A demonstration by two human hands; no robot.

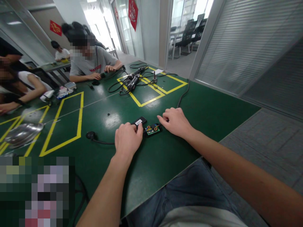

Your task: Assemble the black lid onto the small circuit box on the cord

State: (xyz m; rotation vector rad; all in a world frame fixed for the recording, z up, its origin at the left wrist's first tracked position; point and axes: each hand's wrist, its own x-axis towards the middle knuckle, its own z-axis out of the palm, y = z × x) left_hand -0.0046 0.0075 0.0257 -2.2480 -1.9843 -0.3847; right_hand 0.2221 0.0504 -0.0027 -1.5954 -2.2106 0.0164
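My left hand (129, 137) is closed on a black plastic cover (141, 121) with a white label, its thumb pressed along the near edge. Just right of the thumb, a green circuit board (152, 130) with copper-coloured ring coils lies exposed in a black housing on the table. At the housing's right end my right hand (176, 121) is curled around the black cable, with the index finger lifted; the grip itself is mostly hidden. The cable (183, 96) leaves beyond that hand toward the back right. A second cord with a round black plug (90, 135) runs out left of my left hand.
Yellow tape rectangles (80, 123) mark the green table (213, 107). Black tools with tangled cords (133, 80) and a small metal part (154, 77) lie farther back. A shiny metal dish (23, 134) is at left. Across the table, a person (94, 63) handles a cord; others sit left.
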